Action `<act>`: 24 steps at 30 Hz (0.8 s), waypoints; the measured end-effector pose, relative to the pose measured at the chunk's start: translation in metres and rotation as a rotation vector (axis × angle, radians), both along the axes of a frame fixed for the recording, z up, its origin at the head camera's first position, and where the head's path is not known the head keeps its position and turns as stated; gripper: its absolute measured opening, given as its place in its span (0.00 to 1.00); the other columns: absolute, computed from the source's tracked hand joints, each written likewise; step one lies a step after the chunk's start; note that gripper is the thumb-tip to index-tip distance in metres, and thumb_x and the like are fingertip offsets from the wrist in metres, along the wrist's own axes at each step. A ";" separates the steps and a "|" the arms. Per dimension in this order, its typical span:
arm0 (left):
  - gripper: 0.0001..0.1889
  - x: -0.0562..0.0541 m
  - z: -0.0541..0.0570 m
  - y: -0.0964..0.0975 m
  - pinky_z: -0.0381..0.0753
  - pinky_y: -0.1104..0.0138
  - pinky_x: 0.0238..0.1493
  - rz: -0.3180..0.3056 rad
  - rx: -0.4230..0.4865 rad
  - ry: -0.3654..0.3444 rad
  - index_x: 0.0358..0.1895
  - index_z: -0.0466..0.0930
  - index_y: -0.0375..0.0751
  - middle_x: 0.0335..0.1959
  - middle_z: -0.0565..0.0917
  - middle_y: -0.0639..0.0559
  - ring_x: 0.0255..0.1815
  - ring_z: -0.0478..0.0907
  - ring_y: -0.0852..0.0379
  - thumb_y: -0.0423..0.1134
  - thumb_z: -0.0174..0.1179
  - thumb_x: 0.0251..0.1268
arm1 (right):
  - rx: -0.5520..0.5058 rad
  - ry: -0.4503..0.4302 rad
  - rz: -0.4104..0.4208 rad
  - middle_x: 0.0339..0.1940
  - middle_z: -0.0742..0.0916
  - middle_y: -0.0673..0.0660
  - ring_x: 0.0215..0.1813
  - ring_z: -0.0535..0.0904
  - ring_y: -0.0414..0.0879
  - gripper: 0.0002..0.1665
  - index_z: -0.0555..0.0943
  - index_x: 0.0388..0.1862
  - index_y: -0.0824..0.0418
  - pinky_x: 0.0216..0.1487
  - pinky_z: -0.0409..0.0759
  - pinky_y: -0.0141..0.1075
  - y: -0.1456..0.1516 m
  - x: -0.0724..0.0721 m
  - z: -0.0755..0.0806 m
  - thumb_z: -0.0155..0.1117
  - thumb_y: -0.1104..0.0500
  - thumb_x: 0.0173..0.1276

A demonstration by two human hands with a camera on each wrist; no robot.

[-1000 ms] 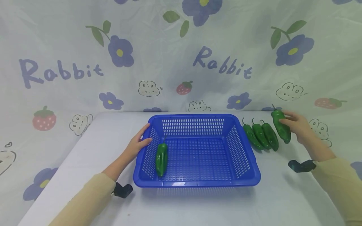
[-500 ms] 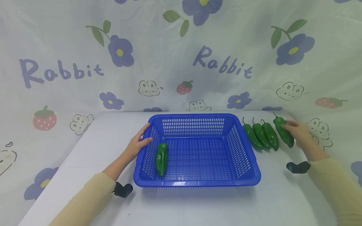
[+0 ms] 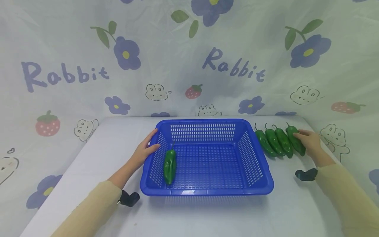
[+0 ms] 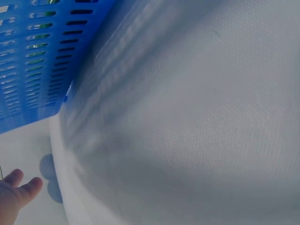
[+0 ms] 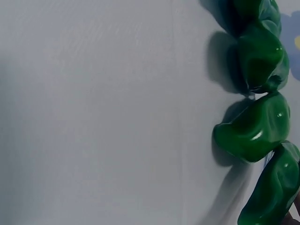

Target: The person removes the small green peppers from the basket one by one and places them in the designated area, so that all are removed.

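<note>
At the right, my right hand [image 3: 312, 143] holds a green chili pepper [image 3: 294, 136] by its right side, thumb on top. Three similar peppers lie beside it in a slanted row; the nearest is a pepper [image 3: 284, 143] touching or almost touching the held one. The right wrist view shows the held pepper at the lower right, with only a sliver of hand. My left hand [image 3: 141, 153] rests at the left rim of a blue plastic basket [image 3: 207, 192], fingers fairly straight. Inside the basket, along its left wall, lies another green pepper [image 3: 170, 168].
A white-covered table [image 3: 225, 217] carries everything. Behind it hangs a patterned cloth [image 3: 171, 59] with flowers and rabbits. The basket's right wall stands close to the leftmost pepper of the row [image 3: 264, 143]. Dark wrist devices sit at both sleeves.
My right hand has brought its pepper down and then left, up against the row of three. My left hand and the basket have stayed in place.
</note>
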State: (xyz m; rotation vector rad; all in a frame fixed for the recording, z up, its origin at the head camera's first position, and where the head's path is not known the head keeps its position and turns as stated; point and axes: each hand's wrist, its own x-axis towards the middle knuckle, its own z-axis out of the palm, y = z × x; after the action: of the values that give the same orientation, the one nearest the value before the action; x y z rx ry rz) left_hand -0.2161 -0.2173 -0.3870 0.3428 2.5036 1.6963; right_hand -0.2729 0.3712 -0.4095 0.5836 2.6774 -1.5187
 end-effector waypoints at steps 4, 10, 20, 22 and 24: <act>0.35 0.000 -0.001 0.000 0.78 0.49 0.48 -0.002 0.001 0.003 0.73 0.43 0.45 0.71 0.49 0.32 0.60 0.64 0.28 0.38 0.47 0.65 | -0.011 -0.022 -0.022 0.70 0.54 0.74 0.69 0.50 0.69 0.39 0.49 0.70 0.69 0.67 0.57 0.56 0.000 -0.002 -0.002 0.46 0.49 0.68; 0.35 -0.001 -0.002 0.000 0.78 0.48 0.49 -0.005 0.000 0.006 0.73 0.43 0.45 0.71 0.48 0.32 0.61 0.62 0.28 0.38 0.47 0.65 | -0.020 -0.039 -0.043 0.71 0.53 0.72 0.70 0.49 0.68 0.38 0.49 0.70 0.67 0.68 0.55 0.57 0.001 -0.005 -0.006 0.45 0.50 0.69; 0.35 0.000 -0.001 0.001 0.78 0.49 0.48 -0.007 0.000 0.005 0.73 0.43 0.45 0.71 0.49 0.31 0.61 0.63 0.28 0.38 0.47 0.65 | -0.016 -0.079 -0.074 0.71 0.54 0.71 0.70 0.50 0.67 0.37 0.50 0.70 0.68 0.69 0.54 0.55 0.000 -0.010 -0.010 0.47 0.53 0.68; 0.35 0.000 -0.001 0.001 0.78 0.49 0.48 -0.007 0.001 0.004 0.73 0.43 0.45 0.71 0.49 0.31 0.61 0.63 0.28 0.38 0.47 0.65 | -0.020 -0.085 -0.079 0.71 0.54 0.71 0.70 0.50 0.67 0.36 0.50 0.70 0.67 0.69 0.54 0.55 0.000 -0.010 -0.010 0.47 0.54 0.69; 0.35 0.000 -0.001 0.001 0.79 0.49 0.47 -0.005 -0.002 0.004 0.73 0.43 0.45 0.71 0.49 0.31 0.61 0.63 0.28 0.39 0.47 0.65 | -0.018 -0.091 -0.086 0.71 0.54 0.71 0.70 0.50 0.67 0.36 0.50 0.70 0.67 0.69 0.54 0.55 -0.002 -0.011 -0.010 0.47 0.54 0.69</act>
State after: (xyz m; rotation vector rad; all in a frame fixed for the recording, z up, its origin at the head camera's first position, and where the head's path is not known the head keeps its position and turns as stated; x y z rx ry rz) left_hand -0.2165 -0.2163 -0.3875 0.3525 2.5042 1.6933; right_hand -0.2837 0.3696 -0.4196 0.7576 2.5997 -1.4952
